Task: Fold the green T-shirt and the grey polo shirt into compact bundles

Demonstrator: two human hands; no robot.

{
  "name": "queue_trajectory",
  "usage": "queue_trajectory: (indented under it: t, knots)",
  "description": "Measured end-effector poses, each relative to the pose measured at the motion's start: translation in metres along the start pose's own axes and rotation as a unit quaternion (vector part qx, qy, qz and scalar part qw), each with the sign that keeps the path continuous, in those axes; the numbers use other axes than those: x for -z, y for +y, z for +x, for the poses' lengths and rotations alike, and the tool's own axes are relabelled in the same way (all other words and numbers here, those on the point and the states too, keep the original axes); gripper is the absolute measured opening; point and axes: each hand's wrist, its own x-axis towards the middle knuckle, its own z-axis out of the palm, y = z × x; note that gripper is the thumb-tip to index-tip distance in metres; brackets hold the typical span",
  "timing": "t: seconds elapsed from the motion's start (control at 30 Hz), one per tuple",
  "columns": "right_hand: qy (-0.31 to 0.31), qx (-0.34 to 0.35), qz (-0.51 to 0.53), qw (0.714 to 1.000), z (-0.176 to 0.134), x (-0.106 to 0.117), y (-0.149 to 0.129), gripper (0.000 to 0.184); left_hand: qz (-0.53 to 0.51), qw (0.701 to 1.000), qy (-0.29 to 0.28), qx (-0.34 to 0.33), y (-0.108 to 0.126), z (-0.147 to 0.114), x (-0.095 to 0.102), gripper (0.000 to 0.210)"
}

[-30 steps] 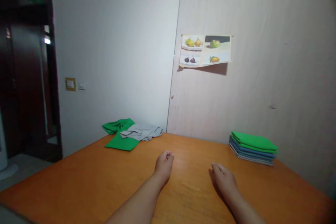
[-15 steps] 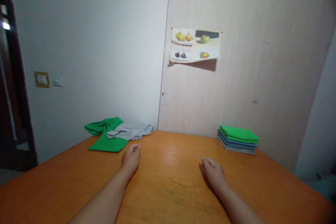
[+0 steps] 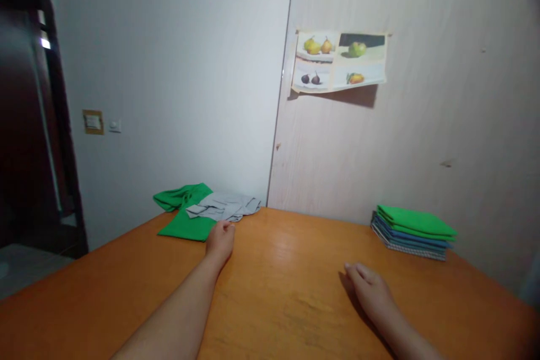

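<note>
My left hand (image 3: 220,243) is closed in a fist over the wooden table, at the right edge of a green cloth (image 3: 188,226). From this angle I cannot tell whether it touches the fabric. Crumpled on top of the green piece lies a grey cloth (image 3: 225,206) with dark lines. My right hand (image 3: 373,291), also a fist, rests on or just above the table with nothing visible in it. Beyond it, to the far right, sits a neat stack of folded cloths: bright green (image 3: 415,222) on top, blue ones (image 3: 417,238) and a checked one (image 3: 415,251) below.
The orange-brown table (image 3: 278,304) reaches back to the wall. A sheet of fruit pictures (image 3: 340,62) is taped to the wall panel. A wall switch (image 3: 93,122) and a dark doorway (image 3: 29,124) are on the left.
The view has turned left, so everything sits further right in the picture. My left hand has moved slightly forward, closer to the green cloth. Both hands stay closed.
</note>
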Motion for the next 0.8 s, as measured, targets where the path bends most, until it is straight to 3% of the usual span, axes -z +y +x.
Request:
queue_trajectory:
  t: [0.2,0.43,0.8]
  knots:
    - [0.013,0.005,-0.004,1.000,-0.002,0.001,-0.014,0.044,0.047,0.999,-0.014,-0.008,0.000,0.013,-0.002,0.034]
    - [0.019,-0.008,0.017,1.000,-0.002,0.000,-0.011,0.045,0.109,0.993,-0.032,-0.018,0.002,0.014,-0.003,0.045]
    - [0.002,-0.021,0.024,1.000,-0.004,0.001,-0.009,0.045,0.229,0.960,-0.102,-0.125,0.015,0.001,-0.007,0.033]
